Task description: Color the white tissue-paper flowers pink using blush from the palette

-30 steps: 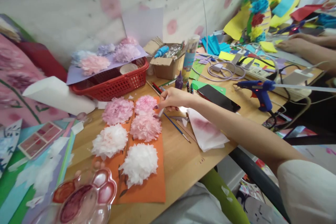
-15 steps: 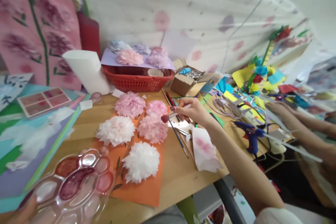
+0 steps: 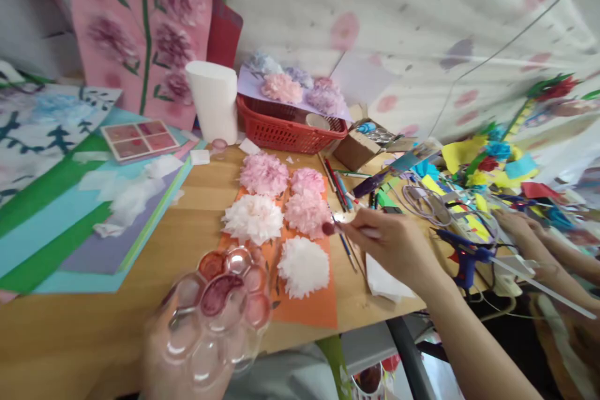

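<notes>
My right hand (image 3: 387,240) pinches a paintbrush (image 3: 330,227) whose dark red bristles are beside a pink tissue-paper flower (image 3: 304,212). I cannot tell whether bristles and petals touch. At the lower left my left hand (image 3: 162,356) grips a clear flower-shaped paint palette (image 3: 206,331), with dark red and pink paint in some wells. Several paper flowers lie on an orange sheet (image 3: 309,315): pink ones at the back, a white one with faint pink (image 3: 253,219), and a plain white one (image 3: 304,267) at the front.
Behind the flowers stand a red basket (image 3: 285,134), a paper towel roll (image 3: 213,103) and a cardboard box (image 3: 354,150). Coloured paper (image 3: 98,231) covers the left side. Glue gun (image 3: 466,256), cables and another person's arms (image 3: 544,247) are at the right.
My left hand has brought the palette rightward beside the orange sheet. The brush has moved from over the pink flower to its right side. The whole view has shifted.
</notes>
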`<action>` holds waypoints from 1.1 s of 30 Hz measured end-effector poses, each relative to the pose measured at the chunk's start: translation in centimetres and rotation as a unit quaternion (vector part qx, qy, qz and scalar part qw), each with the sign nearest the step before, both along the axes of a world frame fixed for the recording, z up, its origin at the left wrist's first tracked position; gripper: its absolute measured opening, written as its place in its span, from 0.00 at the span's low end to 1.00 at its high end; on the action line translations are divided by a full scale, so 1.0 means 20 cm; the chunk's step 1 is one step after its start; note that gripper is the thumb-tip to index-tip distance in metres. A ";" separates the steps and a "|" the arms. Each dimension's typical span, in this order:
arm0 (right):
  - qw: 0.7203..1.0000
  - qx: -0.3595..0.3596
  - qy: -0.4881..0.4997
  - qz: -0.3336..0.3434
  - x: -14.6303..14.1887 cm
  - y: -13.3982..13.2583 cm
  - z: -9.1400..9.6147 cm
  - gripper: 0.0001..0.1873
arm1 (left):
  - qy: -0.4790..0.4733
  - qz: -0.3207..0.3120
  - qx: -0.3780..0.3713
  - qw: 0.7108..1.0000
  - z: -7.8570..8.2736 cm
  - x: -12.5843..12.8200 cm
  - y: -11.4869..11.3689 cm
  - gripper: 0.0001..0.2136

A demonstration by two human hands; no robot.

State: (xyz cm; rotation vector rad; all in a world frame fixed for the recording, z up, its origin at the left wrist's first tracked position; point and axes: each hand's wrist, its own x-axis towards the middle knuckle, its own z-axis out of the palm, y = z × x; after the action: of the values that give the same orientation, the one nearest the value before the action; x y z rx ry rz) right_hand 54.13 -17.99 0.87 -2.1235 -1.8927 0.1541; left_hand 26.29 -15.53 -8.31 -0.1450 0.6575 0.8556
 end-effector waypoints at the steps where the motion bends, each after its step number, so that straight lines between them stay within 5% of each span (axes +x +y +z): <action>1: 1.000 0.022 0.012 -0.012 0.00 0.00 0.00 0.19 | 0.052 -0.006 -0.060 0.997 0.04 0.01 -0.01 0.14; 6: 0.998 0.016 0.037 -0.041 -0.01 -0.01 -0.01 0.21 | 0.104 0.051 -0.102 0.988 0.15 0.03 -0.01 0.17; 10: 0.988 0.132 0.055 -0.058 -0.01 -0.04 -0.05 0.18 | 0.130 0.104 0.011 0.986 0.12 -0.03 0.01 0.22; 14: 0.998 0.058 0.018 -0.018 -0.02 -0.07 -0.10 0.18 | 0.144 0.132 0.079 0.978 0.11 -0.05 0.03 0.23; 18: 0.989 0.129 0.016 -0.068 -0.04 -0.11 -0.10 0.18 | 0.133 0.138 0.083 0.978 0.12 -0.04 0.02 0.22; 22: 0.994 0.081 -0.017 -0.072 -0.03 -0.10 -0.12 0.18 | 0.096 0.121 0.115 0.981 0.08 -0.04 -0.02 0.14; 25: 0.984 0.114 -0.029 -0.135 -0.02 -0.11 -0.13 0.19 | 0.091 0.111 0.131 0.981 0.06 -0.05 -0.04 0.11; 33: 0.980 0.112 0.000 -0.167 -0.01 -0.14 -0.18 0.17 | 0.149 0.097 0.042 0.983 0.07 -0.04 -0.09 0.11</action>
State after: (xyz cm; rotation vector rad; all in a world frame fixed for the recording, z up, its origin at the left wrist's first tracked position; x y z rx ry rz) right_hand 53.99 -20.69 -2.80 -2.2390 -1.4459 -0.1262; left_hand 25.54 -17.31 -6.81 -0.0045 0.8956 1.1040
